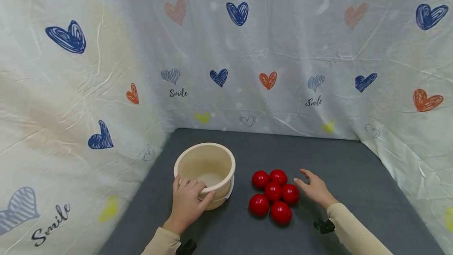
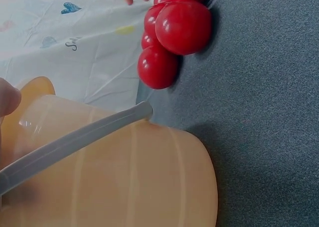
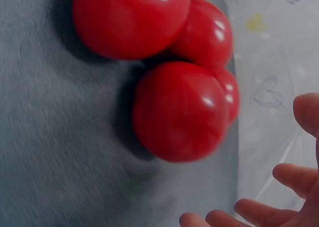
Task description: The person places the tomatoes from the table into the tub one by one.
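pale cloth hangings point(image 1: 247, 50) printed with hearts and "smile" wrap the far side and both flanks, and below them runs a dark grey surface point(image 1: 226, 239). on the left of it stands a cream bucket point(image 1: 205, 158), upright, mouth up, and the left hand point(image 1: 188, 204) is on it: fingers hooked over the near rim, thumb down the outside, a proper grip. a grey handle point(image 2: 75, 142) lies folded against the bucket's side. to the right, apart from the bucket, there's the cluster of six red balls point(image 1: 273, 191), packed in close. and just right of those, the right hand point(image 1: 316, 190), thumb and fingers spread apart, holding nothing, nearest the cluster's right-hand ball point(image 1: 290, 194)!

how do they handle? the balls look smooth, glossy and probably light, so i'd call them slippery and quick to roll; best taken one at a time, fingers and thumb round the widest part, starting at an outer one. the bucket reads as light, fairly stiff plastic, likely to tip or slide if pushed, and the rim looks the surest hold.
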`<state>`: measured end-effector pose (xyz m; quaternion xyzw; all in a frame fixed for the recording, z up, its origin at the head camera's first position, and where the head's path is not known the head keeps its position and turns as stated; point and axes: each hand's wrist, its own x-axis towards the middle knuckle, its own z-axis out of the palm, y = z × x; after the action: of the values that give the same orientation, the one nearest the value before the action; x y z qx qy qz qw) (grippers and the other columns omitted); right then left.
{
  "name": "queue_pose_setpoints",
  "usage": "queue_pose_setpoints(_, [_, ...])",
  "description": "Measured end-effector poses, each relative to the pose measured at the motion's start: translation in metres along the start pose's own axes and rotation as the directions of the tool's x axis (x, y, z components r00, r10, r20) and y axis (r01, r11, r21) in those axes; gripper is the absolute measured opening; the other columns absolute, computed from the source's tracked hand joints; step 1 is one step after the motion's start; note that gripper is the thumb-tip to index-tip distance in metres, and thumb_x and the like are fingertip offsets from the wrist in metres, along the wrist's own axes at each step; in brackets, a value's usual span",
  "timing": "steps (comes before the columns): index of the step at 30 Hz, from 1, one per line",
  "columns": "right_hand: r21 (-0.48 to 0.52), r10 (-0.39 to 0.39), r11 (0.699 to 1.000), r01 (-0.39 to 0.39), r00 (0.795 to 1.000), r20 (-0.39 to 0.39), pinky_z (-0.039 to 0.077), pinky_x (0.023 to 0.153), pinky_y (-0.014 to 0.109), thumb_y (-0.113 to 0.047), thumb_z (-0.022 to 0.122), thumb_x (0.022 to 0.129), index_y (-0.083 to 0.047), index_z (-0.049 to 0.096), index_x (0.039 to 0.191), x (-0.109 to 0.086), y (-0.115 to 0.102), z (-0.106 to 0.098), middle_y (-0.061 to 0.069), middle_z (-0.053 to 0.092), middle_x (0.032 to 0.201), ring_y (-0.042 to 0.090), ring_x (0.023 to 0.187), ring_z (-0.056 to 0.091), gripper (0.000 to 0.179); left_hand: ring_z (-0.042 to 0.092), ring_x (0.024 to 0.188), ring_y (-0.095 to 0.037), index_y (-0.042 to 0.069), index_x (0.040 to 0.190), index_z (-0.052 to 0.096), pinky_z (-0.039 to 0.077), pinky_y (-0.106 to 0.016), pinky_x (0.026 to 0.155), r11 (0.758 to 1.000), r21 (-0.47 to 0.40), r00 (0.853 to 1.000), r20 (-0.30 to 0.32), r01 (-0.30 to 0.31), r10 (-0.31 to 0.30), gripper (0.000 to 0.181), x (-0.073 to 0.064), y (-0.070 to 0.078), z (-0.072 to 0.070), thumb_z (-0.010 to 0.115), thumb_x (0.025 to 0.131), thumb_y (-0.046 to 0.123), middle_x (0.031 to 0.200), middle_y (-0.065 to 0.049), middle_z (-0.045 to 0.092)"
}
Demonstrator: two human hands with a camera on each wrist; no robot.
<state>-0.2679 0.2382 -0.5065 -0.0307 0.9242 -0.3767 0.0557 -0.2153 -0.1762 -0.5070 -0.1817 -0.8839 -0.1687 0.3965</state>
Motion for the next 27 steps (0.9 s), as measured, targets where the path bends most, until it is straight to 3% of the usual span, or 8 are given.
queue_pose_setpoints(6, [0.061, 0.015, 0.998, -0.014, 1.000, -0.010, 0.049, 0.105, 0.060, -0.039, 0.057, 0.100, -0.001, 0.042, 0.151, 0.001, 0.008, 0.021, 0.033, 0.047, 0.150, 0.049, 0.136, 0.050, 0.065, 0.056, 0.080, -0.027, 0.019, 0.075, 0.065, 0.031, -0.076, 0.104, 1.000, 0.000, 1.000, -0.002, 0.005, -0.005, 0.024, 0.000, 0.000, 0.002, 0.074, 0.078, 0.041, 0.070, 0.001, 0.062])
queue_pose_setpoints(14, [0.096, -0.007, 0.995, 0.015, 0.997, -0.080, 0.052, 0.101, 0.057, -0.030, 0.063, 0.097, -0.002, 0.053, 0.142, 0.000, 0.014, 0.045, 0.028, 0.061, 0.136, 0.043, 0.123, 0.061, 0.054, 0.056, 0.079, -0.028, 0.018, 0.074, 0.064, 0.031, -0.076, 0.103, 1.000, -0.001, 1.000, -0.015, 0.006, -0.006, 0.025, -0.002, -0.001, 0.003, 0.074, 0.077, 0.040, 0.070, 0.001, 0.062])
queue_pose_setpoints(27, [0.109, -0.010, 0.994, 0.025, 0.991, -0.130, 0.055, 0.088, 0.042, -0.024, 0.065, 0.095, -0.004, 0.060, 0.136, -0.001, 0.016, 0.055, 0.018, 0.067, 0.126, 0.028, 0.107, 0.064, 0.046, 0.056, 0.079, -0.029, 0.018, 0.073, 0.063, 0.031, -0.076, 0.102, 1.000, -0.009, 1.000, -0.031, -0.003, 0.002, 0.025, -0.001, 0.000, 0.003, 0.073, 0.077, 0.040, 0.068, 0.001, 0.059])
